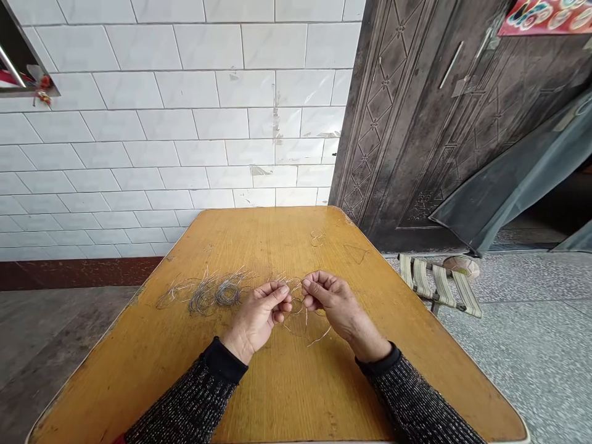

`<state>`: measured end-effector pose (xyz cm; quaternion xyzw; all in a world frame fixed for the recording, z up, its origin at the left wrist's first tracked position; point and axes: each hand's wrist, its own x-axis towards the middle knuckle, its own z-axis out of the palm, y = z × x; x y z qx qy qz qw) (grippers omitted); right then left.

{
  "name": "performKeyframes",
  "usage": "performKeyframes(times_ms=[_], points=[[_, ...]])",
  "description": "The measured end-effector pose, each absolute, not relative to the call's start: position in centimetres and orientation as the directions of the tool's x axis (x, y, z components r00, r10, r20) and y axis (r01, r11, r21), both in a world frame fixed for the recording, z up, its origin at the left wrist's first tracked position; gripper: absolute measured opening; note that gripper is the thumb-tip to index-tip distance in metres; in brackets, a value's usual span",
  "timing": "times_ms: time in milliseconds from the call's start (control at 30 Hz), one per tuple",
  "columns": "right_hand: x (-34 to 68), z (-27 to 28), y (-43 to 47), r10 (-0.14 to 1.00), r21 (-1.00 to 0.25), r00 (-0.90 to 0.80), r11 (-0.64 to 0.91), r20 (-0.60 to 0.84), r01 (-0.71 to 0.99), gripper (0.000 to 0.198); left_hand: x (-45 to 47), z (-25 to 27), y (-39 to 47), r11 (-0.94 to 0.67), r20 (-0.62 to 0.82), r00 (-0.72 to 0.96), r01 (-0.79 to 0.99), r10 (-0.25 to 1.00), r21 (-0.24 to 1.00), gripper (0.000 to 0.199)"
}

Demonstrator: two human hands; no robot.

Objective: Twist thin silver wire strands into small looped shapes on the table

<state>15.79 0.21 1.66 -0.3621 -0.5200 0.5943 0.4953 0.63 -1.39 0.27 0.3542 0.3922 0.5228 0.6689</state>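
Both hands are raised over the middle of a wooden table (pixel 259 382), fingertips close together. My left hand (pixel 261 311) is closed in a pinch on a thin wire (pixel 296 287). Just to its right, my right hand (pixel 335 305) pinches the same thin wire or another strand; I cannot tell which. Loose wire ends (pixel 319 337) hang or lie below the fingers. Left of my left hand lie a round coil of grey wire (pixel 228 292) and a looser wire bundle (pixel 200 298), with thin strands spreading outward.
A small wire ring (pixel 317 238) and a bent wire piece (pixel 356 253) lie farther back on the table. The tabletop meets a white tiled wall (pixel 213 129). At right are a dark carved door (pixel 407 123), a grey curtain (pixel 513 179) and a low striped stool (pixel 439 283).
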Motion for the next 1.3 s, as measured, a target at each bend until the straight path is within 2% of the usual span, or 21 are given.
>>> performKeyframes(times_ms=[167,533,1000,1167,1300], points=[[15.7,1.4,0.4,0.968,-0.972,-0.239,0.014,0.072,-0.235,0.032,1.3,0.1,-1.7,0.091,-0.081,0.045,-0.339,0.996,0.936,0.025],[15.9,1.3,0.4,0.964,-0.97,-0.251,0.021,0.083,-0.241,0.03,0.9,0.6,-1.9,0.102,-0.037,0.218,-0.294,0.975,0.95,0.025],[15.7,1.0,0.5,0.959,-0.978,-0.27,0.033,0.09,-0.208,0.03,0.8,0.9,-2.1,0.195,-0.096,0.32,-0.291,0.942,0.937,0.025],[15.7,1.2,0.1,0.969,-0.974,-0.217,0.074,0.121,-0.213,0.034,0.6,0.6,-1.5,0.14,-0.061,0.19,-0.443,0.98,0.886,0.027],[15.2,1.2,-0.3,0.924,-0.987,-0.346,0.143,0.16,-0.075,0.032,0.3,0.6,-1.0,0.038,-0.03,0.025,-0.55,0.999,0.834,0.031]])
